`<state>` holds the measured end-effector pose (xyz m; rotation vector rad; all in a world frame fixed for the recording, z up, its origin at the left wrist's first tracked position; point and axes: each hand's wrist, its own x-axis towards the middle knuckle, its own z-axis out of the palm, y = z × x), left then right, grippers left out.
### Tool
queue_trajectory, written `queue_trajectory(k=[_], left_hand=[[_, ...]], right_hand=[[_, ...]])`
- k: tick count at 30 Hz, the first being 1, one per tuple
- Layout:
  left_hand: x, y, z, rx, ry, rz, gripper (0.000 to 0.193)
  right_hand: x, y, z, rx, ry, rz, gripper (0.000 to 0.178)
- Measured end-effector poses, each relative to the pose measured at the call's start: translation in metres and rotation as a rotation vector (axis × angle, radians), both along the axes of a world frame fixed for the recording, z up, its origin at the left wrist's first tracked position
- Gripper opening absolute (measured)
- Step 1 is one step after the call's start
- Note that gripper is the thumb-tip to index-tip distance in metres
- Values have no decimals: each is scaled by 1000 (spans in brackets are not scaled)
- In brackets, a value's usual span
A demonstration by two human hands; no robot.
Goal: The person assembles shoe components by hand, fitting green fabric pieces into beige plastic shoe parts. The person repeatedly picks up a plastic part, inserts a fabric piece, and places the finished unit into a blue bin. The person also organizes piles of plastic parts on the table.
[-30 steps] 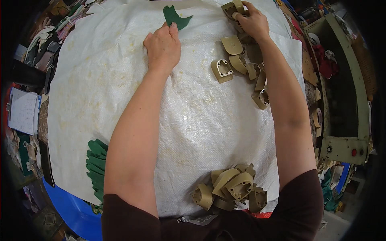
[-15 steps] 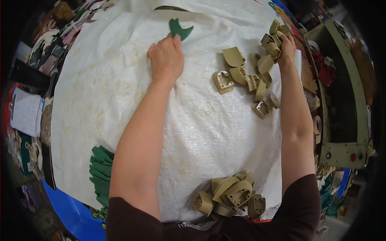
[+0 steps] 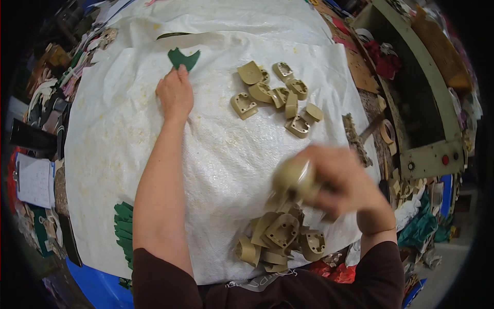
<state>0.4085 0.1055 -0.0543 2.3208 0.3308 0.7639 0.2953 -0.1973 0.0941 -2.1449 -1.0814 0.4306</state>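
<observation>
Mostly blurred: right hand [image 3: 339,180] grip clamped on tan piece [image 3: 294,177]; left hand [image 3: 176,94] flat, fingertips touching green cutout [image 3: 183,58].

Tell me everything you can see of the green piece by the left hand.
The green piece is a small, flat, dark green cutout, like felt or leather, with a curved notch in its top edge and two pointed corners. It lies flat on the white sheet at the far side. The left hand rests palm down just below it, fingertips at its lower edge.
</observation>
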Motion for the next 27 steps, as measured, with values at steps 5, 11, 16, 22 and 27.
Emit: queue_trajectory(k=[5,11,16,22,27], left_hand=[[5,-4,0,10,-13,-11,38],[3,-9,4,-5,14,-9,40],[1,-5,4,-2,8,5,41],[4,-6,0,13,-6,-8,41],[1,-4,3,-2,13,3,41]], right_hand=[[-38,18,5,-166,-292,188,54],[-49,38,3,-167,-214,384,69],[-57,47,2,-157,-169,444,77],[-48,21,7,-209,19,512,76],[-60,36,10,-278,-151,529,83]])
